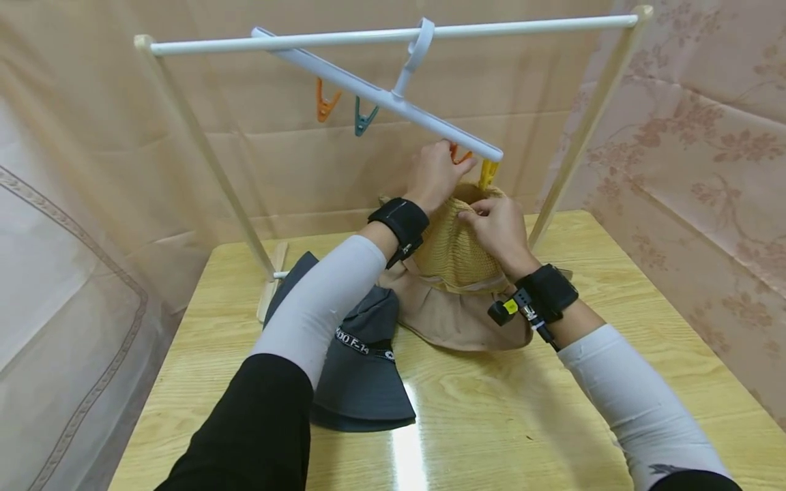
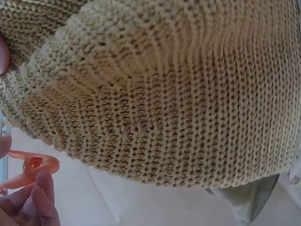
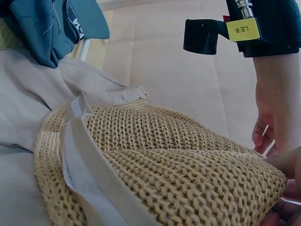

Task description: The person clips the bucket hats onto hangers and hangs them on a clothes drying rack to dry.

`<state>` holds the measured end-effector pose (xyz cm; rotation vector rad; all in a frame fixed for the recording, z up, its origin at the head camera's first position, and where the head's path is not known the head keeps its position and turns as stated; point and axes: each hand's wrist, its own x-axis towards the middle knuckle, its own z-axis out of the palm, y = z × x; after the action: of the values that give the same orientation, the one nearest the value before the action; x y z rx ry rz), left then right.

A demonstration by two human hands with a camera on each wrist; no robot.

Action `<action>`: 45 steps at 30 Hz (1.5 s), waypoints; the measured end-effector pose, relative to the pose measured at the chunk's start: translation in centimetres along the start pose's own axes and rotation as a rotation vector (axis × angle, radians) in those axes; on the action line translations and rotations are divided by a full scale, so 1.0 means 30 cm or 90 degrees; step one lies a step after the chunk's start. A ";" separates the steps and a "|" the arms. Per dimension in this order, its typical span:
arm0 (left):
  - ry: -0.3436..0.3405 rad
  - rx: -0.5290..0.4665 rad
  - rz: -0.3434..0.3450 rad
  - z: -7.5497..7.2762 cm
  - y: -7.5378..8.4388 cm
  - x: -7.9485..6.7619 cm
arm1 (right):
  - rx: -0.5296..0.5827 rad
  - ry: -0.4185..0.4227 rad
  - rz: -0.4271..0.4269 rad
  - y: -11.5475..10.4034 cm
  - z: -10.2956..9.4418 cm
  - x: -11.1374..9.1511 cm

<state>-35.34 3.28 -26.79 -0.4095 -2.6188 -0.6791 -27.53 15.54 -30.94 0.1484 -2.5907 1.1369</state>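
My left hand (image 1: 432,176) pinches an orange clip (image 1: 459,155) under the low end of the white hanger (image 1: 350,80). In the left wrist view, that orange clip (image 2: 46,165) sits between thumb and fingertips, beside the knit edge. My right hand (image 1: 499,228) pinches the upper edge of a tan knit hat (image 1: 447,245) with a wide beige fabric brim (image 1: 454,319). A yellow clip (image 1: 488,174) at the hanger's end grips the hat's far edge. The brim hangs down at the table. The knit fabric (image 3: 188,174) stretches toward the right fingers in the right wrist view.
The hanger hooks over a white rod (image 1: 528,28) between two pale posts. Another orange clip (image 1: 327,102) and a teal clip (image 1: 365,117) hang from its raised side. A dark grey bucket hat (image 1: 362,389) lies on the wooden table (image 1: 202,409), partly behind my left arm.
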 end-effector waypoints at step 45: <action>-0.123 0.091 0.068 -0.118 0.030 0.021 | -0.053 0.122 -0.099 -0.071 0.092 0.077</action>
<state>-34.47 2.33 -23.31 -0.5917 -2.7808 -0.4325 -29.92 12.14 -30.46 0.2087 -2.4067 0.9390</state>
